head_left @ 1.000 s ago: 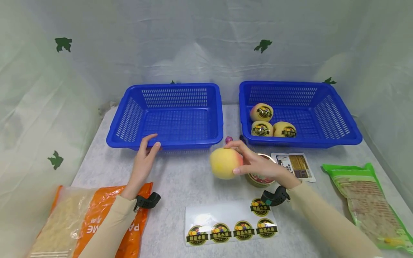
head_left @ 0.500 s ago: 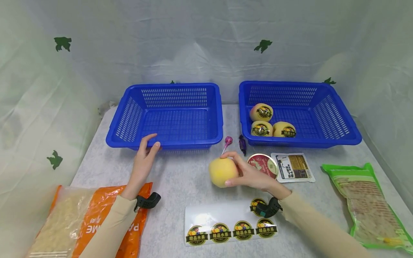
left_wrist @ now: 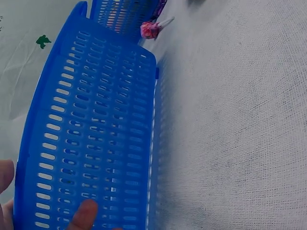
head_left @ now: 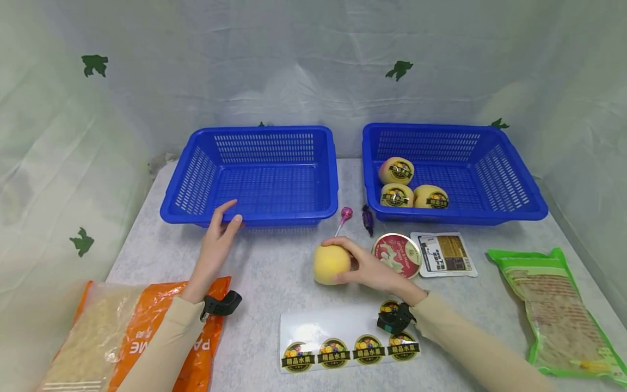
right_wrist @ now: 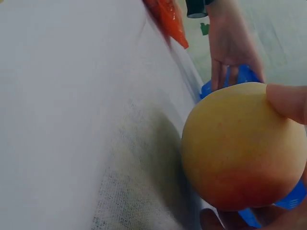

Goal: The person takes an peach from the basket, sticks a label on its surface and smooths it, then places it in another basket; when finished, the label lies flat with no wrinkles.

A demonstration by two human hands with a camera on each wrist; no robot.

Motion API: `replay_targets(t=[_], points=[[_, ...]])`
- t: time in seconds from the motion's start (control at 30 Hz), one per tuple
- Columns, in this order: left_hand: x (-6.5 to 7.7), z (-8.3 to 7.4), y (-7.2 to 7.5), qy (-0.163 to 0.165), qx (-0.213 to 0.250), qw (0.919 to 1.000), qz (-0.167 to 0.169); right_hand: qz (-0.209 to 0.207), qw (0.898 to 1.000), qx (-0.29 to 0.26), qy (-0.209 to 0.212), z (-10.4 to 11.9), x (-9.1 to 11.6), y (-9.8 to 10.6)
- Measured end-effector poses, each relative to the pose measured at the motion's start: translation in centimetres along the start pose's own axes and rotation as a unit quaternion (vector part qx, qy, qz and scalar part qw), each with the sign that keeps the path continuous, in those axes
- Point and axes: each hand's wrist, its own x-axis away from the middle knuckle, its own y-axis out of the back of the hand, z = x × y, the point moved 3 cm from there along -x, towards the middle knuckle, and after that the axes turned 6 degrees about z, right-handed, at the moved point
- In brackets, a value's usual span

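Note:
My right hand grips a yellow peach with a red blush, its thumb and fingers around the right side. The peach is close over the table, just behind the sticker sheet; the right wrist view shows the blushed side of the peach. At the front rim of the left blue basket, my left hand holds on, thumb and fingers on either side. Round fruit labels line the sheet's front edge, and one more lies partly under the right wrist. Three labelled peaches sit in the right blue basket.
A lollipop, a purple-wrapped candy, a round red-lidded tin and a flat packet lie behind and right of my right hand. An orange bag lies front left, a green-edged bag at right.
My right hand has brought the peach slightly left, nearer me and lower, uncovering the lollipop, the purple candy and the tin's lid. My left hand has stayed at the basket rim.

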Motion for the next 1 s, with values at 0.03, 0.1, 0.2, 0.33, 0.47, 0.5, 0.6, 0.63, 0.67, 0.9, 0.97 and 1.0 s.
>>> replay_targets(t=[0.03, 0.1, 0.2, 0.33, 0.47, 0.5, 0.6, 0.63, 0.67, 0.9, 0.97, 1.0], points=[[0.1, -0.1, 0.0, 0.000, -0.003, 1.0000, 0.006, 0.002, 1.000, -0.002, -0.002, 0.0, 0.0, 0.0], [0.4, -0.3, -0.2, -0.005, -0.003, 0.9997, 0.024, 0.005, 1.000, 0.001, -0.005, -0.1, 0.0, -0.1], [1.0, -1.0, -0.7, -0.021, -0.007, 0.9979, 0.061, 0.007, 1.000, 0.008, -0.009, 0.0, 0.1, -0.1], [2.1, -2.5, -1.9, -0.051, -0.024, 0.9919, 0.114, 0.004, 1.000, 0.022, -0.005, 0.1, 0.3, 0.0], [3.6, -5.1, -3.2, -0.102, -0.034, 0.9797, 0.169, -0.003, 0.999, 0.050, 0.012, 0.4, 0.6, 0.1], [4.0, -5.7, -3.6, -0.116, -0.036, 0.9755, 0.184, -0.006, 0.998, 0.059, 0.018, 0.4, 0.7, 0.1], [4.6, -5.7, -4.9, -0.147, -0.046, 0.9623, 0.224, -0.012, 0.996, 0.077, 0.031, 0.7, 0.8, 0.1], [4.7, -5.4, -5.3, -0.157, -0.053, 0.9577, 0.235, -0.014, 0.996, 0.080, 0.035, 0.8, 0.8, 0.1], [4.8, -5.0, -5.8, -0.164, -0.060, 0.9537, 0.245, -0.014, 0.996, 0.084, 0.037, 0.8, 0.9, 0.0], [5.9, -4.4, -7.8, -0.224, -0.108, 0.9256, 0.285, -0.038, 0.990, 0.119, 0.059, -1.5, 1.1, 0.7], [6.6, -4.9, -8.4, -0.258, -0.127, 0.9106, 0.297, -0.046, 0.987, 0.133, 0.073, -1.2, 1.6, 0.9], [6.9, -5.2, -8.8, -0.276, -0.136, 0.9012, 0.305, -0.048, 0.986, 0.138, 0.079, -1.1, 2.0, 1.0]])
